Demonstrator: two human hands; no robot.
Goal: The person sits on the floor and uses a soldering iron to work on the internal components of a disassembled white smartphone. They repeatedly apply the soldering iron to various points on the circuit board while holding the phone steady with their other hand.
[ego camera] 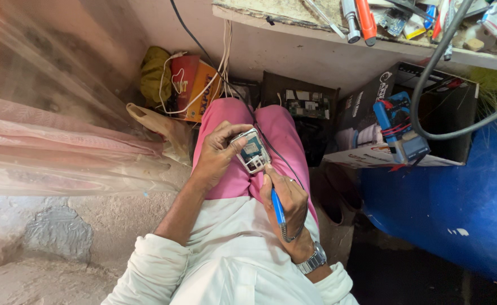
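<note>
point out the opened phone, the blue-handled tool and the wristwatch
opened phone (252, 150), head view, on its exposed circuit board
blue-handled tool (279, 212), head view, on the blue grip in the right hand
wristwatch (314, 261), head view, on the metal band

Cardboard box (367, 133) crowding right side.

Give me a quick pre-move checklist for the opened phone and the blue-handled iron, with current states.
1. Left hand grips the opened phone over the lap: ok.
2. Right hand holds the blue-handled iron pen-style: ok.
3. Tip at the phone's lower edge: ok; exact contact cannot tell.
4. Black cord trails across the pink trousers: not ok.
5. Tip hot: cannot tell.
</note>
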